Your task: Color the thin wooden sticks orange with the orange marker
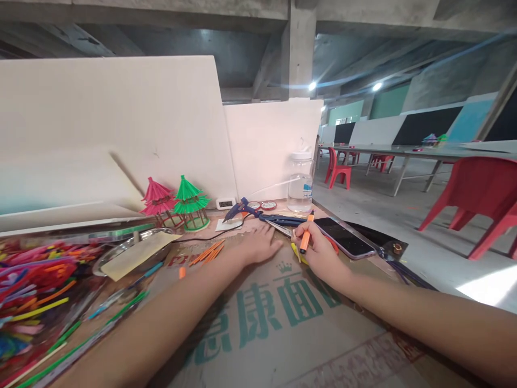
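My left hand (260, 245) lies palm down on the printed work surface (258, 318), its fingers stretched out. In my right hand (321, 256) I grip an orange marker (307, 233) with dark ends, held nearly upright. Just beyond the hands lies a dark-handled tool with metal blades (283, 228), partly hidden by my right hand. A yellow piece (297, 253) shows beside the right fingers. To the left of my left hand, several short orange sticks (208, 253) lie in a loose pile. A blue glue gun (241, 210) rests behind my left hand.
A phone (345, 237) lies right of my right hand; a clear bottle (300, 186) stands behind. Further left are pink (155, 196) and green (189, 196) pagoda models, a small clock (225, 203), a metal tray (121, 245) and colourful pipe cleaners (36, 285). White boards (109, 124) stand behind.
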{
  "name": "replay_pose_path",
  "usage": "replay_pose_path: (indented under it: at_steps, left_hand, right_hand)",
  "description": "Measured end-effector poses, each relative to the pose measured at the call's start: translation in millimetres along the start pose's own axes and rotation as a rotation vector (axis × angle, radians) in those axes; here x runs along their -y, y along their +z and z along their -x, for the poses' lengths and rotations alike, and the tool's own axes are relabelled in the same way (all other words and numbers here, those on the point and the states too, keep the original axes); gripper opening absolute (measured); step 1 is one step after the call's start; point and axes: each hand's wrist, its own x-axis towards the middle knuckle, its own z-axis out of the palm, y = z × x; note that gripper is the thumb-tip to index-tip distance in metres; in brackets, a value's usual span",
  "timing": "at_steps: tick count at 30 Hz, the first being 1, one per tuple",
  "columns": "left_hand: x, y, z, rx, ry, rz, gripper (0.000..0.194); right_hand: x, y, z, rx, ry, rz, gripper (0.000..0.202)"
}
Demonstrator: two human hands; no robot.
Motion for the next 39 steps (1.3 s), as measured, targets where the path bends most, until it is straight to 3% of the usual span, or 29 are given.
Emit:
replay_pose_path:
  at_steps: [2,5,6,8,9,11,12,14,16,18,20,21,22,23,25,27,28,30,31,33,35,37,39]
  left_hand:
    - [-27.2,-0.6,20.9,0.052,0.038,0.034,0.037]
    - [-70.5,-14.0,64.6,0.176,0.182,0.110,0.070]
    - [-80.7,-20.3,77.6,0.236,0.299,0.170,0.069]
    - [-87.4,-32.4,92.1,0.437,0.601,0.496,0.044]
    - [-83.1,-37.3,91.9,0.403,0.531,0.581,0.044]
    - [-62.8,-42.6,77.5,0.159,0.132,0.456,0.037]
    - [-50.3,-42.7,66.3,0.088,0.017,0.401,0.038]
    - [-31.9,-38.5,46.5,0.018,-0.090,0.354,0.044]
    - [-33.1,-31.3,42.4,0.020,-0.107,0.350,0.051]
    - [-53.2,-26.8,58.0,0.093,-0.009,0.386,0.054]
    - [-77.4,-28.8,83.5,0.255,0.208,0.472,0.047]
    - [-86.0,-31.8,94.7,0.473,0.410,0.578,0.036]
    - [-90.8,-35.1,102.8,0.614,0.501,0.669,0.038]
    - [-92.4,-37.5,106.8,0.592,0.417,0.677,0.041]
    - [-92.2,-36.6,104.5,0.215,0.096,0.508,0.040]
    - [-100.2,-27.9,95.9,0.126,0.011,0.448,0.055]
    - [-110.1,-22.3,92.2,0.138,0.038,0.445,0.059]
    - [-138.7,-13.4,88.2,0.232,0.303,0.508,0.065]
    - [-153.5,-11.7,87.7,0.316,0.486,0.582,0.059]
    - [-173.7,-14.3,86.8,0.351,0.585,0.636,0.032]
    - [-174.7,-20.8,83.8,0.332,0.581,0.650,0.027]
    - [-162.0,-24.2,79.0,0.170,0.321,0.566,0.034]
    - [-148.2,-22.2,76.1,0.098,0.260,0.431,0.035]
  right_hand:
    - [0.8,-0.1,-0.2,-0.015,0.004,-0.008,0.014]
    - [1.7,0.1,-0.9,-0.042,0.013,-0.011,0.013]
    - [1.5,0.2,-1.1,-0.050,0.017,-0.011,0.013]
    - [-0.1,0.7,-1.3,-0.061,0.021,-0.013,0.012]
    - [-1.3,0.9,-1.3,-0.062,0.019,-0.016,0.012]
    - [-3.9,1.4,-1.4,-0.058,0.019,-0.017,0.012]
    - [-5.1,1.6,-1.4,-0.057,0.022,-0.017,0.011]
    - [-7.1,1.7,-1.7,-0.053,0.029,-0.021,0.011]
    - [-8.1,1.4,-2.2,-0.048,0.031,-0.023,0.011]
    - [-8.1,0.8,-2.8,-0.042,0.030,-0.025,0.013]
    - [-7.1,-0.1,-3.4,-0.032,0.031,-0.036,0.014]
    - [-6.2,-0.5,-3.6,-0.036,0.028,-0.041,0.014]
    - [-5.1,-0.9,-3.8,-0.038,0.018,-0.036,0.014]
    - [-3.8,-1.2,-4.0,-0.039,0.008,-0.030,0.014]
    - [-1.1,-1.3,-4.0,-0.048,0.008,-0.024,0.014]
    - [0.7,-1.2,-3.8,-0.043,0.011,-0.026,0.014]
    - [0.9,-1.1,-3.8,-0.039,0.014,-0.027,0.015]
    - [-0.2,-1.2,-3.8,-0.040,0.016,-0.030,0.015]
    - [-1.3,-1.4,-3.9,-0.044,0.017,-0.028,0.015]
    - [-3.9,-2.1,-4.4,-0.049,0.017,-0.025,0.016]
    - [-6.0,-2.9,-4.9,-0.044,0.017,-0.021,0.017]
    - [-7.0,-3.2,-5.3,-0.036,0.012,-0.020,0.018]
    - [-7.5,-2.8,-5.2,-0.032,0.005,-0.026,0.020]
